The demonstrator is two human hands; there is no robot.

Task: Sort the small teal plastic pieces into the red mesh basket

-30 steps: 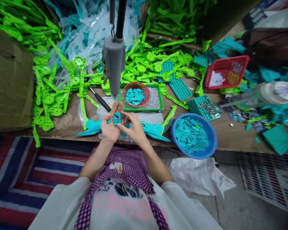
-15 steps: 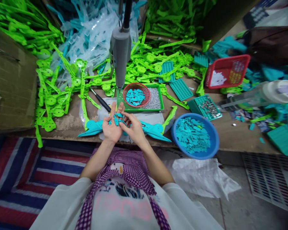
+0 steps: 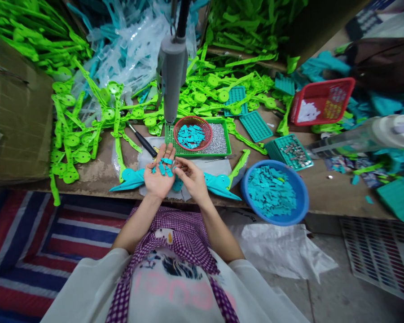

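Note:
My left hand (image 3: 159, 177) lies palm up at the bench edge, fingers stretched, with several small teal plastic pieces (image 3: 164, 168) resting on it. My right hand (image 3: 193, 178) is beside it, fingers curled in a pinch just right of those pieces; what it pinches is too small to name. Under both hands lies a long teal plastic part (image 3: 218, 183) on a white sheet. Just beyond stands a green tray (image 3: 218, 142) of tiny metal bits with a red basket (image 3: 192, 133) of teal pieces in it.
A grey hanging power tool (image 3: 171, 80) dangles over the tray. A blue bowl (image 3: 274, 192) of teal pieces sits right of my hands. Bright green plastic parts (image 3: 87, 121) cover the bench. A red crate (image 3: 323, 101) and a cardboard box (image 3: 16, 121) flank the bench.
The clump of teal pieces in my left palm has spread flatter, and my right hand's fingers have drawn slightly back to the right of them. The view shifted a little.

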